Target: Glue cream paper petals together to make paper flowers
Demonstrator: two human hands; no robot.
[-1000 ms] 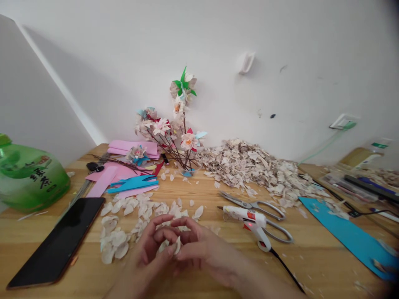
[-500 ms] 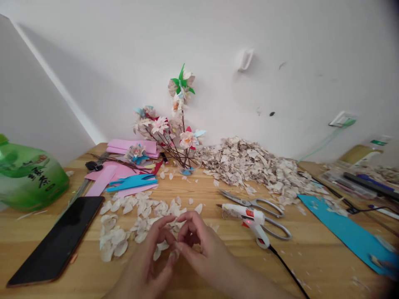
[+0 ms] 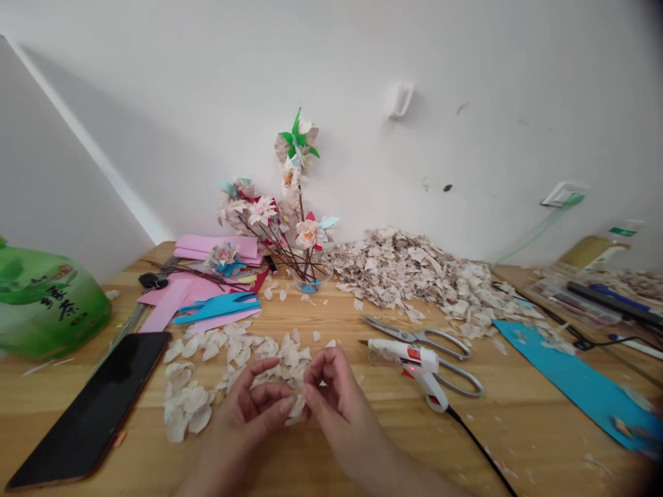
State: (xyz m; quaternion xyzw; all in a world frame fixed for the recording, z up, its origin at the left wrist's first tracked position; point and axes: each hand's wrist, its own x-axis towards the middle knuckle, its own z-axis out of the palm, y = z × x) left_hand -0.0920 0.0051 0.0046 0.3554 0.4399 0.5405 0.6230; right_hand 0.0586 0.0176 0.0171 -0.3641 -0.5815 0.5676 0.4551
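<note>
At a wooden table (image 3: 523, 442), a person's left hand (image 3: 243, 407) and right hand (image 3: 331, 393) meet above a loose scatter of pale petals (image 3: 197, 400), a curled cream petal (image 3: 298, 407) pinched between the fingertips of both.

Beyond them, a small clear glass vase (image 3: 309, 284) with blue at its base holds thin brown twigs (image 3: 295, 252) topped with layered paper flowers (image 3: 305, 233) in cream, pink, red, green and teal. A large heap of ragged, speckled shavings (image 3: 409, 276) spreads across the table to its right. At far left sits a glossy translucent green container (image 3: 46, 310) printed with dark brush-style Chinese characters, too curved to read with certainty. A clear plastic tray (image 3: 574, 307) at far right holds pens and other slim tools.

Flat sheets of pink paper (image 3: 215, 245) and cut teal card (image 3: 217, 308) lie near the vase. Closer in are steel scissors (image 3: 414, 335) with looped handles, a white hot glue gun (image 3: 409, 362) with a lit red lamp, a long teal strip (image 3: 574, 386), and a black smartphone (image 3: 88, 407) lying face up.
</note>
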